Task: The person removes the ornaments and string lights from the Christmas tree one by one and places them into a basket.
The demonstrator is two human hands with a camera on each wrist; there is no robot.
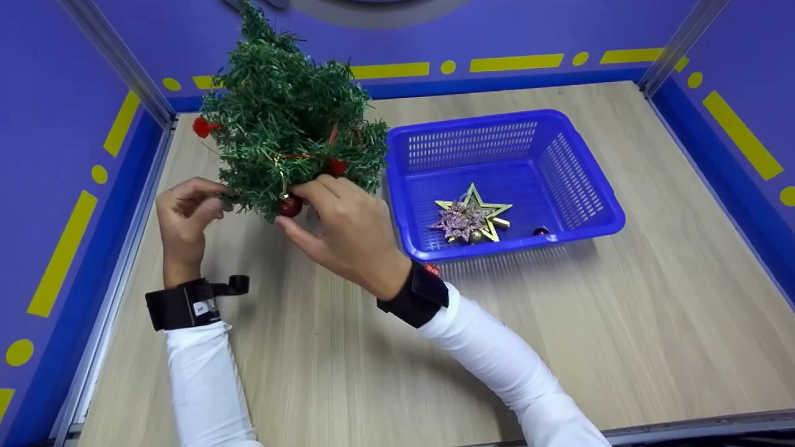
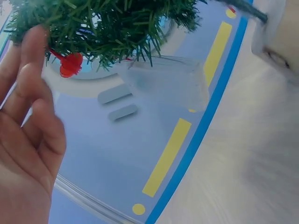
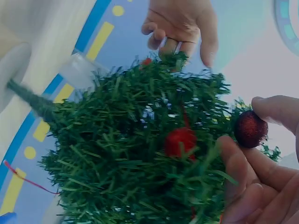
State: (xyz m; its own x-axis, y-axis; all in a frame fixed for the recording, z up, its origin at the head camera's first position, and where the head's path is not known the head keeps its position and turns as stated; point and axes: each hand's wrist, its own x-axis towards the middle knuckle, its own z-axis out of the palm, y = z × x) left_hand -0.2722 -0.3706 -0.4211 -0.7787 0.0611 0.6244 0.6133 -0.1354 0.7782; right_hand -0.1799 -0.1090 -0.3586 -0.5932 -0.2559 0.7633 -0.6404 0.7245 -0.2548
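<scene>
A small green artificial Christmas tree (image 1: 286, 93) stands at the left of the table. My right hand (image 1: 354, 233) pinches a dark red bauble (image 3: 251, 128) between thumb and fingers at the tree's lower front. A gold cord runs up from the bauble into the branches. At the tree's lower left, my left hand (image 1: 183, 217) has its fingertips right at a branch end, the thumb apart from the index finger. Red ornaments hang on the tree: one (image 1: 202, 127) sticks out at the left, another (image 1: 336, 166) sits just above my right hand.
Right of the tree is a blue plastic basket (image 1: 509, 243). Inside lie a gold star (image 1: 497, 208), a pink glittery star (image 1: 458, 223) and a small dark red bauble (image 1: 540, 231). Blue-purple panels (image 1: 528, 31) with yellow marks border the wooden table (image 1: 677, 279).
</scene>
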